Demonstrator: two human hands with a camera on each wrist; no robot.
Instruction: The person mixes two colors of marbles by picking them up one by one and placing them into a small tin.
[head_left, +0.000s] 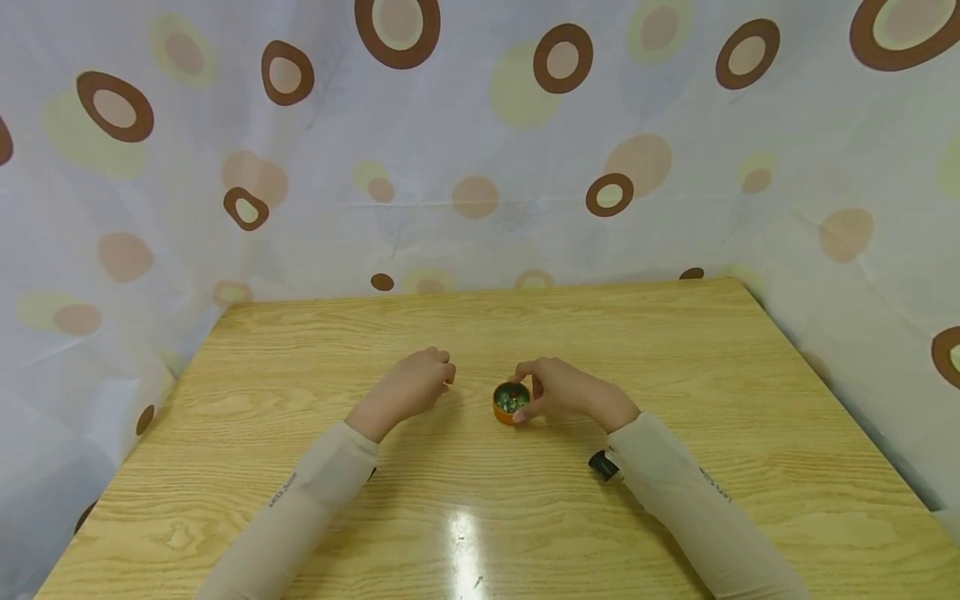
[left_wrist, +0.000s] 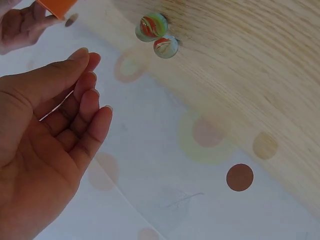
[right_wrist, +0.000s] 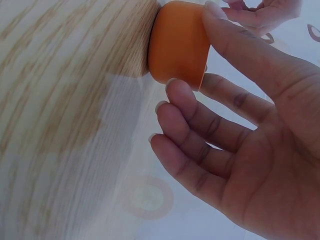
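Note:
A small orange cup (head_left: 504, 416) stands on the table, with several greenish glass marbles (head_left: 512, 402) inside it. My right hand (head_left: 562, 387) pinches the cup's rim between thumb and index finger, the other fingers loosely bent beside the orange wall (right_wrist: 177, 42). To the left of the cup, my left hand (head_left: 416, 382) hovers over the wood with its fingers loosely curled; the left wrist view shows nothing between thumb and fingertips. Two glass marbles (left_wrist: 151, 26) with red and green swirls lie on the wood near that hand. In the head view I cannot see this pair.
The light wooden table (head_left: 480, 333) stretches around both hands. White curtains (head_left: 427, 150) with brown and yellow circles hang behind it and at the sides. A small black object (head_left: 602, 465) shows under the right sleeve (head_left: 675, 483).

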